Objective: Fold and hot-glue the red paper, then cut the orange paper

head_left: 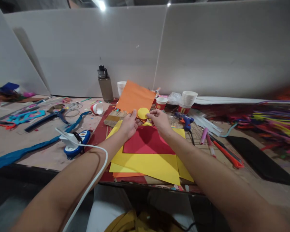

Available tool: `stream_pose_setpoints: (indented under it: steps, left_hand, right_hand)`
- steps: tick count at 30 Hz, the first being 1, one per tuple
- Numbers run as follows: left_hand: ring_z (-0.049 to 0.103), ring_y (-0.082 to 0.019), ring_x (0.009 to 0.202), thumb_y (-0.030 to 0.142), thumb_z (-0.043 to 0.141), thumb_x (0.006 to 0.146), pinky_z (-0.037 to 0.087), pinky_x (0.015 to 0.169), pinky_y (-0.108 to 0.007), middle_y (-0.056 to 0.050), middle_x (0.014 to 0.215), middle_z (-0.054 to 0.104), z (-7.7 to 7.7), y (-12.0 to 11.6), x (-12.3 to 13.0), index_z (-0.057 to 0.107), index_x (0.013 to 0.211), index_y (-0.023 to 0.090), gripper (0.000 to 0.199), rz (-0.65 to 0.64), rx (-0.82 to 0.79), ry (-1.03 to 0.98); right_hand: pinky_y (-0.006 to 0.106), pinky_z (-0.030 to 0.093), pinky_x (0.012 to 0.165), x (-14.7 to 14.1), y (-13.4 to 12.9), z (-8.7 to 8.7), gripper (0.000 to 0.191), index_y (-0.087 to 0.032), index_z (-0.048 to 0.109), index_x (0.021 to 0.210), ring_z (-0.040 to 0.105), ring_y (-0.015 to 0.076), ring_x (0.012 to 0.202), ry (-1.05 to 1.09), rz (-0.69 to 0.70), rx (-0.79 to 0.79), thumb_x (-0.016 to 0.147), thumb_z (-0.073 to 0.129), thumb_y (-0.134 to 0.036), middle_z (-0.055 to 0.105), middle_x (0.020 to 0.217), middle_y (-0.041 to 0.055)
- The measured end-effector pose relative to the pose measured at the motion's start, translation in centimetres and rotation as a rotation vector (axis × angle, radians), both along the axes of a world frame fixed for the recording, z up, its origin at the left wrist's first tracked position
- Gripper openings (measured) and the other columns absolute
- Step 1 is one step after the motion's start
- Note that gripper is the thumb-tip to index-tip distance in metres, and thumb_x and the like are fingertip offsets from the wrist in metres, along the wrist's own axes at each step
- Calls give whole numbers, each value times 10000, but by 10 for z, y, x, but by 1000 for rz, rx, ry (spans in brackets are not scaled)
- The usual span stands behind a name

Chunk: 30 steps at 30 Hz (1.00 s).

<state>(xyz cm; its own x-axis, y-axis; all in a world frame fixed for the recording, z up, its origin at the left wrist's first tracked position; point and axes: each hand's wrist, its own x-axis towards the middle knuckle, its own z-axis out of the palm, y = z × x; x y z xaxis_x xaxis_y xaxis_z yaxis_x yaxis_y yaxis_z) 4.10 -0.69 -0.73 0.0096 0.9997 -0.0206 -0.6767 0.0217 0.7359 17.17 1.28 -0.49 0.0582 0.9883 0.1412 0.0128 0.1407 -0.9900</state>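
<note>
My left hand (130, 125) is closed at the lower edge of an orange paper sheet (136, 96), which stands tilted up above the table. A small yellow paper circle (143, 113) overlaps the lower part of that sheet. Thumb and fingers of my right hand (160, 121) pinch the circle's right edge. Below both hands lies a red paper sheet (148, 141) on top of several yellow sheets (147, 164), with an orange sheet's edge (128, 175) showing underneath. The fingertips of my left hand are partly hidden.
A blue glue gun (188, 121), paper cups (188, 98) and a bottle (105, 83) stand or lie beyond my hands. At left is a blue power strip (83, 140); a white cable (103, 158) crosses my left forearm. An orange-handled cutter (228, 154) and a black slab (261, 159) lie right.
</note>
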Motion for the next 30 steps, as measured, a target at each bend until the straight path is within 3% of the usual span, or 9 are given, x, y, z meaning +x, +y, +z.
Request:
stream_pose_setpoints:
  steps: [5, 10, 14, 20, 30]
  left_hand:
    - [692, -147, 731, 185, 751, 756, 544, 841, -326, -17, 629, 671, -7, 1, 1, 596, 767, 124, 166, 17, 32, 95]
    - [702, -176, 823, 171, 730, 760, 552, 823, -329, -73, 795, 725, -5, -1, 0, 632, 838, 111, 139, -14, 73, 69]
    - [695, -186, 913, 159, 733, 751, 545, 851, -336, -57, 906, 738, -1, -5, 1, 636, 929, 150, 203, -3, 91, 54]
    - [704, -206, 861, 176, 812, 669, 553, 815, -332, -67, 803, 731, 1, -5, -1, 624, 764, 125, 217, 37, 15, 72]
    - [674, -146, 671, 177, 729, 776, 553, 754, -307, -48, 674, 685, -1, -4, -1, 633, 739, 92, 133, 52, -21, 137]
  right_hand:
    - [189, 345, 425, 1, 0, -2, 221, -187, 550, 749, 480, 70, 471, -27, 12, 18, 657, 741, -249, 573, 586, -46]
    - [186, 351, 429, 1, -3, 0, 247, -193, 554, 787, 477, 75, 505, 37, 95, 5, 741, 685, -397, 544, 607, -46]
    - [187, 350, 436, 1, -3, 1, 308, -192, 549, 744, 485, 77, 524, 87, 167, 2, 728, 694, -464, 524, 616, -43]
    - [195, 319, 441, 1, -2, 0, 333, -191, 526, 666, 431, 66, 482, 121, 174, 38, 690, 742, -443, 485, 545, -53]
    - [203, 315, 443, 1, 0, -3, 237, -173, 573, 690, 431, 70, 462, 126, 176, 24, 727, 718, -357, 524, 532, -38]
